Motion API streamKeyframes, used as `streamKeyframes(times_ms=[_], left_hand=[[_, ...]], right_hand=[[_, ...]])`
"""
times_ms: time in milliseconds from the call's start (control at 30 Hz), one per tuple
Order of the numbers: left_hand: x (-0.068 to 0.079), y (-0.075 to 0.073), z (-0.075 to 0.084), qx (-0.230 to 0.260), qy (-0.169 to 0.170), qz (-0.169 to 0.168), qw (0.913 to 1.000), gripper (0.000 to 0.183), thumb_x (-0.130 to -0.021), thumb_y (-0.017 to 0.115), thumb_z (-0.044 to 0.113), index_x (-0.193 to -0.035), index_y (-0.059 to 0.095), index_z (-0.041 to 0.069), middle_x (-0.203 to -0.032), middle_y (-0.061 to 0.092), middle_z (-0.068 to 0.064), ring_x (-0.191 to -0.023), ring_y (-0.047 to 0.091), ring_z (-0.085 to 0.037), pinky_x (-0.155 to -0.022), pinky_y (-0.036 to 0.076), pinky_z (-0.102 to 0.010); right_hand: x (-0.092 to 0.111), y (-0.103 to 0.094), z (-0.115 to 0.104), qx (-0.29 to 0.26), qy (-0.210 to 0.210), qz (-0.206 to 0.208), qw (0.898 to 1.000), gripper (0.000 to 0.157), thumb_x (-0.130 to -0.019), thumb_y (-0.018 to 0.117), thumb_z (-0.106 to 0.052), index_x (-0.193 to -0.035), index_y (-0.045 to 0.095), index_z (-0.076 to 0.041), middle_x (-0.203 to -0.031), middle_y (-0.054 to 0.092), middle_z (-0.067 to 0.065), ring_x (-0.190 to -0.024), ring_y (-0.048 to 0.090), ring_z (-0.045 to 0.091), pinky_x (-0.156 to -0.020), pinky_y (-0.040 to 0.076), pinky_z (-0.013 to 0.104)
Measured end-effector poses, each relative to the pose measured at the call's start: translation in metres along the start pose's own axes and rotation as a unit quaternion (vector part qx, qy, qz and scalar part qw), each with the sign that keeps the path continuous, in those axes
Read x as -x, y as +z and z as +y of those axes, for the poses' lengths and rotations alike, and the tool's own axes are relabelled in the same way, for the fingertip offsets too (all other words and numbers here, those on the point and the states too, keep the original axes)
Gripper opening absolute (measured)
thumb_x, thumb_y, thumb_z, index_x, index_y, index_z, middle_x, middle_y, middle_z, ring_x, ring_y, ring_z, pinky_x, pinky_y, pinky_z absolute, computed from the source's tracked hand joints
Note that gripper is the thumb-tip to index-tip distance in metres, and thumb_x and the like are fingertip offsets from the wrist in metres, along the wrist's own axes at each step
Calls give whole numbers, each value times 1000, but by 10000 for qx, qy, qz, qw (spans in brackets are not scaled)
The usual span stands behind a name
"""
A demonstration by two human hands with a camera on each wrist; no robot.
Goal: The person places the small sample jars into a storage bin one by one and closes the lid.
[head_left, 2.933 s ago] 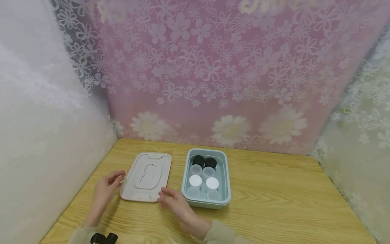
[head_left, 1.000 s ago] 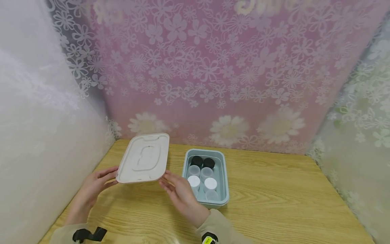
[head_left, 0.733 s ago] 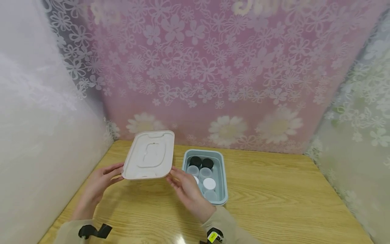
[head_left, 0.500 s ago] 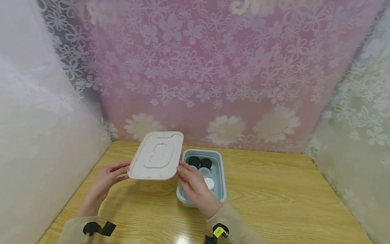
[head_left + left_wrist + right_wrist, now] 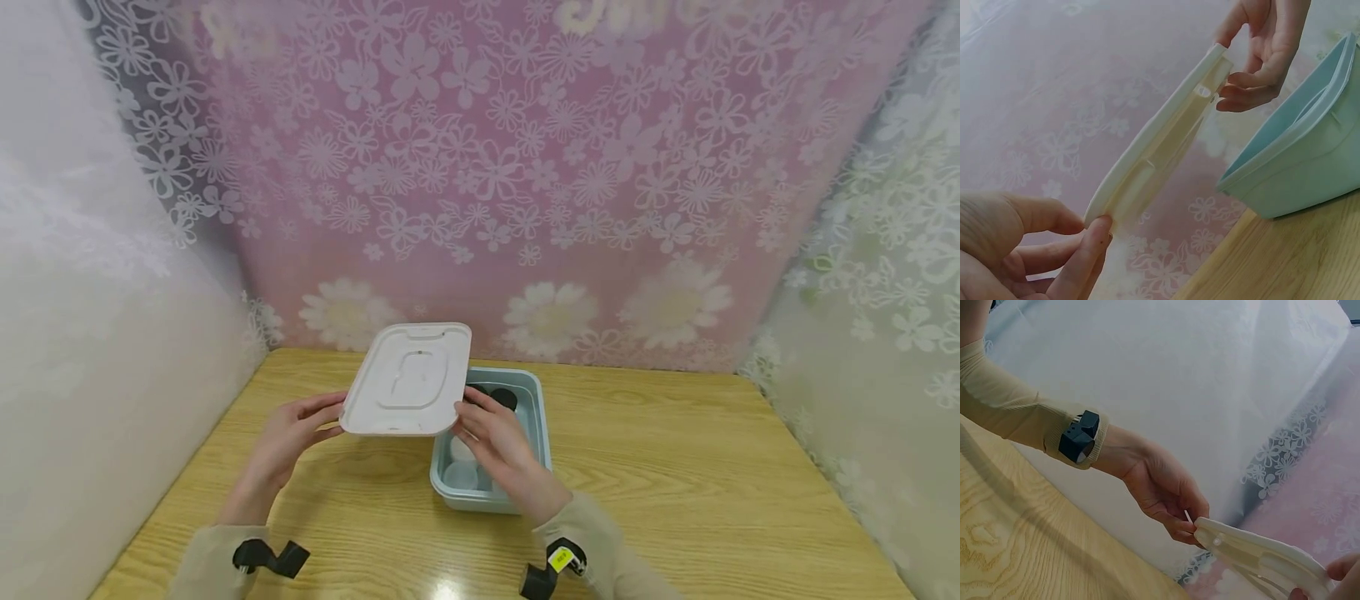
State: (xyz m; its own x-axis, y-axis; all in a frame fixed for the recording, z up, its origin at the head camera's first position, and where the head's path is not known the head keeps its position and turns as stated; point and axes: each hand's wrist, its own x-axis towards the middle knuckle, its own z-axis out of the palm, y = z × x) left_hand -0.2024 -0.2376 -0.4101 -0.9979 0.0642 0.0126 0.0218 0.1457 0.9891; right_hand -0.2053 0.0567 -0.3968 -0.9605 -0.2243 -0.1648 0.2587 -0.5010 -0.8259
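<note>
A white rectangular lid (image 5: pixel 408 379) with rounded corners is held in the air between both hands. My left hand (image 5: pixel 291 435) pinches its left edge between thumb and fingers, as the left wrist view also shows. At its right edge, my right hand (image 5: pixel 501 443) grips with the thumb on top and fingers beneath. Below and to the right stands a light blue plastic box (image 5: pixel 542 433), open at the top, partly covered by the lid and right hand. Inside it I see a black-capped container (image 5: pixel 503 398) and a translucent one (image 5: pixel 461 476); others are hidden.
The wooden table (image 5: pixel 660 467) spreads to the right of the box and in front of it. A pink floral curtain (image 5: pixel 480 183) hangs at the back. Pale covered walls (image 5: pixel 97 317) close in the left and right sides.
The lid was lying on the table left of the box. Both hands took its edges, lifted it, and carried it rightward, so it now overlaps the box's left side in the head view.
</note>
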Motion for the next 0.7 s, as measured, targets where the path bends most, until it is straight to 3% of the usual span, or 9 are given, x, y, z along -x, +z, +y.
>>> streamKeyframes(times_ms=[433, 700], left_hand=[[-4, 14, 4, 164, -134, 23, 9998, 50, -105, 58, 23, -145, 50, -6, -149, 49, -25, -105, 66, -1, -94, 55, -26], [-5, 26, 4, 340, -116, -49, 9993, 52, -106, 56, 27, -147, 48, -3, -148, 50, -22, -116, 64, -14, -96, 55, -29]], right_hand=[[-2, -17, -5, 59, 52, 23, 10000, 53, -101, 53, 2, -151, 35, 8, -127, 56, 15, -107, 62, 17, -92, 53, 27], [-3, -24, -10, 82, -30, 115, 9999, 54, -102, 52, 0, -152, 35, 6, -133, 53, 18, -110, 61, 17, -90, 52, 26]])
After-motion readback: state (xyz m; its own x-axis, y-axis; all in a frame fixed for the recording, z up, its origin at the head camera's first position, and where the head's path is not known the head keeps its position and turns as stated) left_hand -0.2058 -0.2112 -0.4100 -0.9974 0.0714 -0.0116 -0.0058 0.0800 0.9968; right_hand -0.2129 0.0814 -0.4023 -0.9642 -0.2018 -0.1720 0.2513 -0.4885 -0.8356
